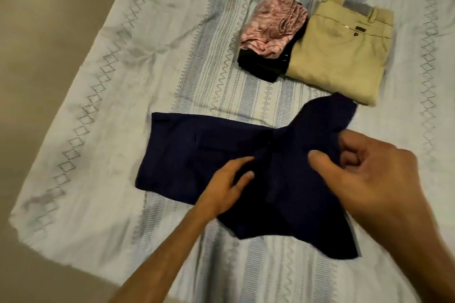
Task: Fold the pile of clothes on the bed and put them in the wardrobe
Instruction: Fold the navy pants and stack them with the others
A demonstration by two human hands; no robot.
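A dark navy garment (197, 155) lies partly spread on the bed (123, 81), one end flat to the left, the other bunched at the right. My left hand (227, 187) rests flat on its middle with fingers apart. My right hand (374, 179) pinches a fold of the navy cloth between thumb and fingers. Behind it lie folded beige trousers (339, 51), and next to them a folded pink patterned garment (273, 24) on top of a folded black one (261, 66).
The bed carries a pale sheet with blue stripes and zigzag and diamond patterns. Its edge runs diagonally at the left, with beige floor (37, 32) beyond. No wardrobe is in view.
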